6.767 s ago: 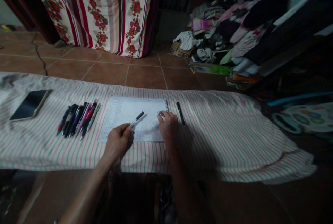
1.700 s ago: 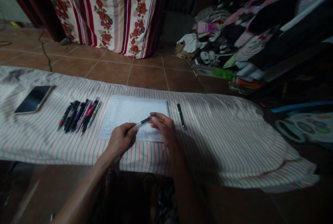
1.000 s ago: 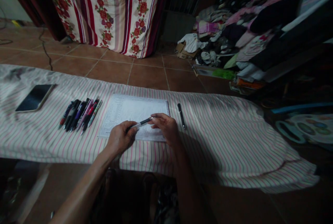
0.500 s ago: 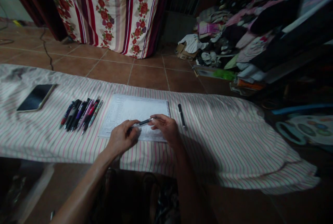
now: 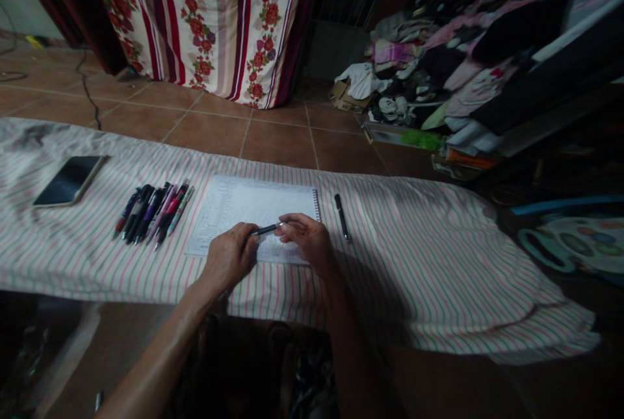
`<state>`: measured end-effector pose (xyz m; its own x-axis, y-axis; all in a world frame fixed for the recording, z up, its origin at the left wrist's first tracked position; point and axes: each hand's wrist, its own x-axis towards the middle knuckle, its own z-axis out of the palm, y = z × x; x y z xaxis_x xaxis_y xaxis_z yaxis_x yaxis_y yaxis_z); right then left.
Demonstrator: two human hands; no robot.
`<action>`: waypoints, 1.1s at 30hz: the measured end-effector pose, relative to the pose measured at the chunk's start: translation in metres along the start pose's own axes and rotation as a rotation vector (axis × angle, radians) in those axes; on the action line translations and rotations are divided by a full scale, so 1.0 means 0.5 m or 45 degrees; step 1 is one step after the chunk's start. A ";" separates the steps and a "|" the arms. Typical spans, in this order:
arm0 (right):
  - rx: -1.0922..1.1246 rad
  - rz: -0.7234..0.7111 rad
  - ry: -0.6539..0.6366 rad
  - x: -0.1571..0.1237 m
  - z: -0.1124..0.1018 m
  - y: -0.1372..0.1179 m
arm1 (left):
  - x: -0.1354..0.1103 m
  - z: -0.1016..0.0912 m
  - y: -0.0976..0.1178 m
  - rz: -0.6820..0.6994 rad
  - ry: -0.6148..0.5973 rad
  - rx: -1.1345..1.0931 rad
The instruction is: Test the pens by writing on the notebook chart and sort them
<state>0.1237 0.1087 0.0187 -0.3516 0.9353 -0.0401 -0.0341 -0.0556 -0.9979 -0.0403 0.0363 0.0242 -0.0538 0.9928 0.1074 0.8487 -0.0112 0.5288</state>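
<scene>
Pen (image 5: 266,230) in both hands (image 5: 228,253), notebook (image 5: 260,201) beneath, writing (image 5: 220,206) illegible

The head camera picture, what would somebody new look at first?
Probably the red-flowered curtain hanging at the back. Then the left hand and right hand, holding a dark pen over the notebook. A row of pens lies left of the notebook.

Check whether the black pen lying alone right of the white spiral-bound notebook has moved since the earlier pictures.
No, neither way: the lone black pen lies right of the white notebook, apart from its coiled edge, as before.
</scene>
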 end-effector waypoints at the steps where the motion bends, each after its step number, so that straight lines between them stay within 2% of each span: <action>1: 0.005 0.002 0.002 0.001 0.000 0.000 | 0.000 0.001 -0.001 0.010 0.008 -0.012; 6: -0.018 0.027 -0.007 0.002 0.001 -0.001 | -0.001 0.004 -0.002 0.092 0.024 -0.056; 14: -0.050 0.004 -0.036 -0.001 0.006 0.004 | 0.003 0.006 0.006 -0.020 0.072 -0.058; 21: -0.018 0.012 -0.053 0.001 0.005 0.007 | 0.002 0.012 0.001 0.003 0.116 -0.180; 25: -0.012 0.018 -0.041 0.001 0.005 0.004 | 0.000 0.012 0.002 0.051 0.060 -0.096; 33: -0.001 0.018 -0.049 0.001 0.003 0.005 | 0.003 0.018 0.001 0.038 0.094 -0.048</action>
<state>0.1220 0.1084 0.0161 -0.3880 0.9202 -0.0519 -0.0280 -0.0680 -0.9973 -0.0350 0.0389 0.0171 -0.0684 0.9804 0.1846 0.8302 -0.0467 0.5556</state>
